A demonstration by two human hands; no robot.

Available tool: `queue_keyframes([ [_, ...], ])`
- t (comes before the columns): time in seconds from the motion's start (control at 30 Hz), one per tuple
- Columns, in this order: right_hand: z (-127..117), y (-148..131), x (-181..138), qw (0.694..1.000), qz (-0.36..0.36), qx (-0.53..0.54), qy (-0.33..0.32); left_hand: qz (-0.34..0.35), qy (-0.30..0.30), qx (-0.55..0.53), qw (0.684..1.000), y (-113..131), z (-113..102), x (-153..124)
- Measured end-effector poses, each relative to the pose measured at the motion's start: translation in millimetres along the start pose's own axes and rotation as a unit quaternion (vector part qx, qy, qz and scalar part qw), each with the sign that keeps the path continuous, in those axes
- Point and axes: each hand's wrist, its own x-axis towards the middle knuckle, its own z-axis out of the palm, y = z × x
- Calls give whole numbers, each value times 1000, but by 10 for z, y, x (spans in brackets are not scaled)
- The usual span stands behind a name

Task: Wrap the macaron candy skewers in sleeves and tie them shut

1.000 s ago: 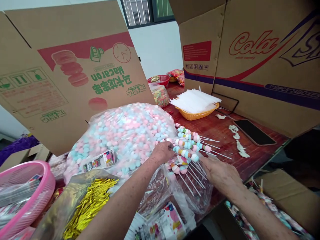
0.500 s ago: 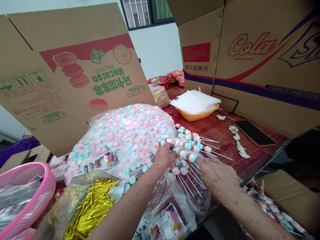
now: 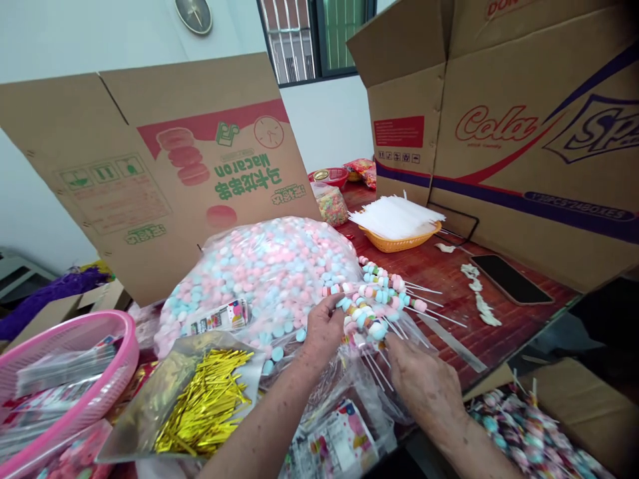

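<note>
Nearest, below L fingers: flat printed plastic packets (image 3: pixel 347 436). Left of those, shiny gold strip-like ties (image 3: pixel 207 399) in an open clear plastic bag (image 3: pixel 142 412); far left of L fingers, oval pink plastic basket (image 3: pixel 128 339) w/ more flat packets inside. Below & right of R fingers, brown open cardboard box (image 3: pixel 584 402) heaped w/ multicolored candy sticks (image 3: pixel 529 426).

R hand (image 3: pixel 426 376): fingers bent, tips at the lower, stick end of a pastel marshmallow skewer w/ white stick (image 3: pixel 367 319); tips part hidden, can't tell if they grip. L hand (image 3: pixel 322 332): fingers curled at its upper end, touching; can't tell if fully closed. So skewer's btwn both hands' fingers, over crinkled clear plastic.

Just beyond fingers, more pastel skewers (image 3: pixel 382 289) lie w/ bare sticks pointing right. Up-left of L fingers, big clear plastic sack of pink & blue marshmallows (image 3: pixel 279 259). Right of & past R fingers, on the red-brown wood desk (image 3: pixel 452 279): crumpled white scraps (image 3: pixel 482 303), then black rectangular phone (image 3: pixel 512 278). Farther past fingers, orange woven-look plastic basket (image 3: pixel 399 243) piled w/ thin white sticks (image 3: pixel 397 216). Behind, printed brown cartons L (image 3: pixel 180 199) & R (image 3: pixel 499 153).
</note>
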Motion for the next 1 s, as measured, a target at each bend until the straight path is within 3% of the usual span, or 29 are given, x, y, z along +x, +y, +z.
queue_keyframes([
  [0.23, 97, -315, -120, 997, -46, 56, 1, 2, 6, 29, 1000, 92, -337, -243],
  [0.3, 164, -349, -127, 991, -52, 124, -2, -12, 3, 28, 1000, 90, -457, -300],
  [0.37, 208, -327, -119, 963, -48, 265, -9, -24, 5, 23, 999, 108, -617, -390],
  [0.43, 213, -275, -111, 891, -17, 454, -24, -55, 24, -20, 998, 156, -800, -525],
  [0.53, 154, -253, -137, 726, 82, 676, -91, -157, 40, -147, 976, 246, -1027, -773],
  [0.63, 56, -401, -206, 563, 140, 797, -165, -223, -3, -225, 949, 285, -1123, -992],
  [0.73, -42, -654, -280, 460, 149, 848, -218, -217, -13, -217, 952, 263, -1131, -1130],
  [0.83, -119, -864, -338, 440, 178, 845, -248, -142, 14, -147, 979, 228, -1128, -1194],
  [0.9, -143, -942, -366, 457, 172, 828, -274, -102, 38, -114, 987, 209, -1137, -1215],
  [1.0, -125, -977, -381, 479, 143, 815, -292, -102, 38, -113, 988, 179, -1164, -1246],
])
